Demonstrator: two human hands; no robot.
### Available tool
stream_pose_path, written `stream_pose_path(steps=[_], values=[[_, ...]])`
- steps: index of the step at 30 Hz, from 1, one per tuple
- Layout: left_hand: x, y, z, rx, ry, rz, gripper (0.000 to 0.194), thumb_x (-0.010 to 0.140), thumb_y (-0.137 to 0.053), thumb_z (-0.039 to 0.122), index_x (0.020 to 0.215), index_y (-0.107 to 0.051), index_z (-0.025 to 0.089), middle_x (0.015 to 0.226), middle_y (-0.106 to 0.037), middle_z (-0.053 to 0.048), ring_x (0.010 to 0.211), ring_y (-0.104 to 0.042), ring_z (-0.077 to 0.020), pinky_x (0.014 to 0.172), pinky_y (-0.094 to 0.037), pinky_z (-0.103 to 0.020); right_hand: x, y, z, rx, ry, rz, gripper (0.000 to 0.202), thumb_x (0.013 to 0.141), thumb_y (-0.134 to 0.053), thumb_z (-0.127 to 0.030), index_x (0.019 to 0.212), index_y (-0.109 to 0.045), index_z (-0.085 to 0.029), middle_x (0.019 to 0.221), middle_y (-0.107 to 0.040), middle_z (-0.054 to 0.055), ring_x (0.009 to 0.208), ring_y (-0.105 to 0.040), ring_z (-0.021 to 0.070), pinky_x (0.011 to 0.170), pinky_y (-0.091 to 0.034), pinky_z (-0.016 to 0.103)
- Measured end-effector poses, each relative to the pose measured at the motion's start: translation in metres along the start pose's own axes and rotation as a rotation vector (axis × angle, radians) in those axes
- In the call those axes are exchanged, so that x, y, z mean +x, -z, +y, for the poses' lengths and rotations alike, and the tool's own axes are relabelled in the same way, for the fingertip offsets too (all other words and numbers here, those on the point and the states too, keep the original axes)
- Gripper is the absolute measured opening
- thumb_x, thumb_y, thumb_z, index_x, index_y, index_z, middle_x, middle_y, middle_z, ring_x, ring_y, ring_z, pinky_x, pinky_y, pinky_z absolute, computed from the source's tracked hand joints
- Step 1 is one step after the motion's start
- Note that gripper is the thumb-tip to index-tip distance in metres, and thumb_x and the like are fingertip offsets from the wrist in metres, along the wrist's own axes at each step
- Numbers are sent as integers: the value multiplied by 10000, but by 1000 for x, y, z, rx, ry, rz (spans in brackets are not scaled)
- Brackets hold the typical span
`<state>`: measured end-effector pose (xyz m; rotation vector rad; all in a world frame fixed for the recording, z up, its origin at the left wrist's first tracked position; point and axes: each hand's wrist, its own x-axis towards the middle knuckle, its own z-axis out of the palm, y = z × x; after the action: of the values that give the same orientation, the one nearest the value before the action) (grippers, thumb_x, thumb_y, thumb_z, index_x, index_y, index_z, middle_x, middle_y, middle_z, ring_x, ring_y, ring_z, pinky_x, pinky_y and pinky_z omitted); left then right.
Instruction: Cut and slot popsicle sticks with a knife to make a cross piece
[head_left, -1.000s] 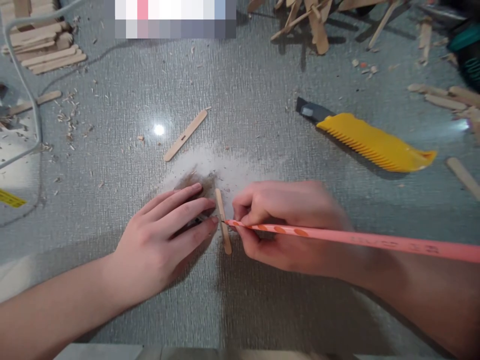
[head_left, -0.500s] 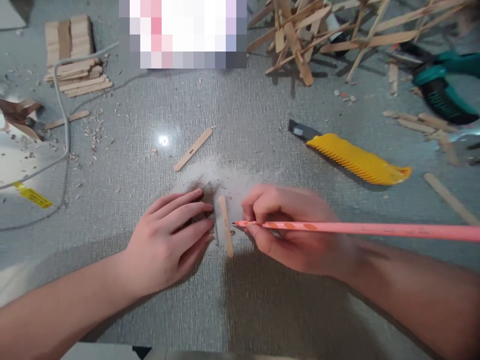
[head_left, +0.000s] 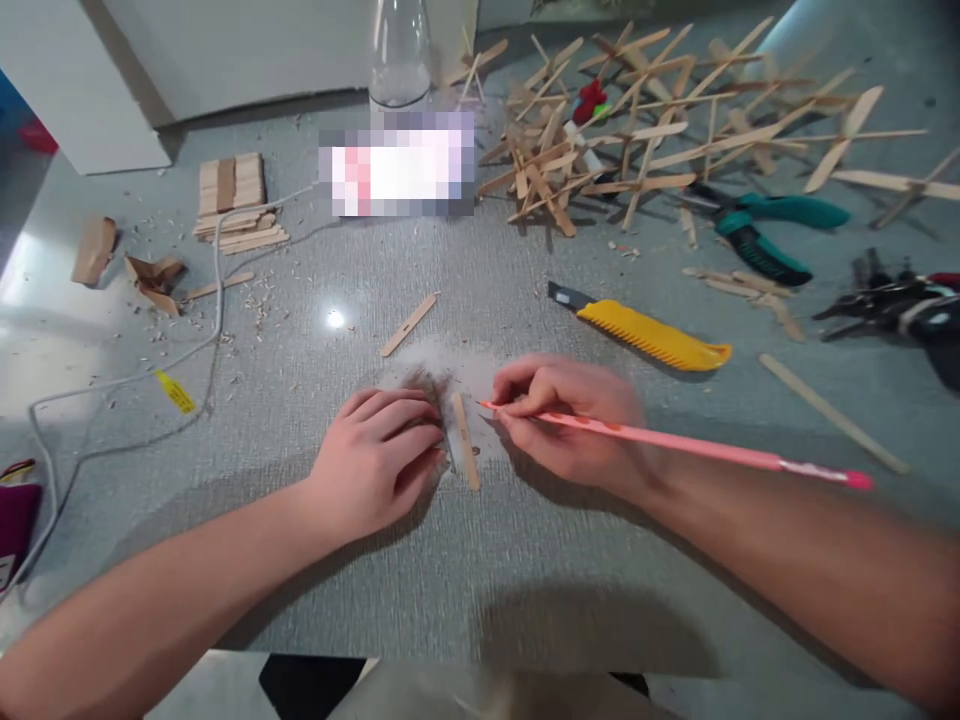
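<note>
A pale wooden stick [head_left: 466,441] lies just below the frame's centre, its long axis running up the frame, upper end tipped slightly left. To its left, the left hand [head_left: 382,447] is nearer, fingers bent together; I can't tell if they grip anything. Opposite, the right hand [head_left: 566,415] pinches a pink pencil [head_left: 675,442], point beside the stick's upper end. The stick looks slim, round-ended, faintly marked midway.

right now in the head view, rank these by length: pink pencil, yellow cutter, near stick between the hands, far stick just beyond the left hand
1. Pink pencil
2. Yellow cutter
3. Near stick and far stick: they look about alike, and one lies farther from the camera, so unranked.
</note>
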<state>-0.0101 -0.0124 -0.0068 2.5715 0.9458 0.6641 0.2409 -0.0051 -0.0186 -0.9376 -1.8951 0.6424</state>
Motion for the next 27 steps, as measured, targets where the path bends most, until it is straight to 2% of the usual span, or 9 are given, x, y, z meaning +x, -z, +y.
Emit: stream_pose_path(steps=[4,6,8,10,12,15,22,27], values=[[-2,-2,-2,7,-6,8,138,984,-603,247,1039,-714,185,1143,-770,-85,1132,-712,-247,966,-532,-438,0,-3,6,-109,32,94,164,855,-708,-158,761,-600,-237,850,-741,19,702,-697,142,649,-552,286],[-3,-3,-4,7,-11,-5,165,991,-592,258,1074,-713,183,1163,-764,-96,1151,-705,-259,970,-530,-453,1,-3,12,-204,110,139,123,861,-706,-167,802,-626,-239,894,-755,40,753,-719,165,682,-574,309],[-4,-5,-5,10,-22,-28,200,990,-590,262,1130,-706,178,1200,-752,-112,1181,-694,-277,982,-528,-473,3,-1,19,-309,179,121,75,875,-685,-175,859,-647,-237,958,-757,66,826,-737,191,742,-594,343],[-5,-6,-7,5,-43,-44,243,985,-598,269,1185,-697,172,1246,-736,-128,1213,-679,-292,1004,-524,-495,5,0,25,-418,142,139,55,889,-660,-198,926,-668,-237,1025,-748,96,927,-738,229,844,-602,400],[-5,-7,-8,-8,-73,-59,285,988,-596,276,1239,-683,172,1299,-716,-139,1252,-658,-297,1042,-513,-517,7,0,31,-522,66,142,137,916,-581,-189,1001,-679,-232,1119,-728,131,1049,-717,262,946,-584,451],[-5,-8,-9,-25,-108,-87,304,1000,-579,280,1274,-670,184,1355,-692,-141,1284,-638,-294,1083,-495,-530,9,-3,37,-593,-24,116,283,913,-480,-122,1091,-684,-204,1212,-699,168,1157,-682,286,1020,-555,483],[-6,-9,-13,-9,-102,-81,284,960,-622,269,1219,-682,171,1338,-686,-146,1247,-648,-308,1035,-514,-511,13,-5,39,-715,-150,129,362,882,-490,-99,1180,-692,-133,1306,-658,224,1250,-627,337,1075,-513,508],[-5,-7,-14,9,-35,-19,189,954,-618,266,1093,-699,167,1213,-732,-122,1097,-698,-297,950,-537,-496,14,-7,36,-791,-193,102,373,923,-439,-95,1199,-689,-87,1374,-638,230,1276,-604,334,1108,-478,479]])
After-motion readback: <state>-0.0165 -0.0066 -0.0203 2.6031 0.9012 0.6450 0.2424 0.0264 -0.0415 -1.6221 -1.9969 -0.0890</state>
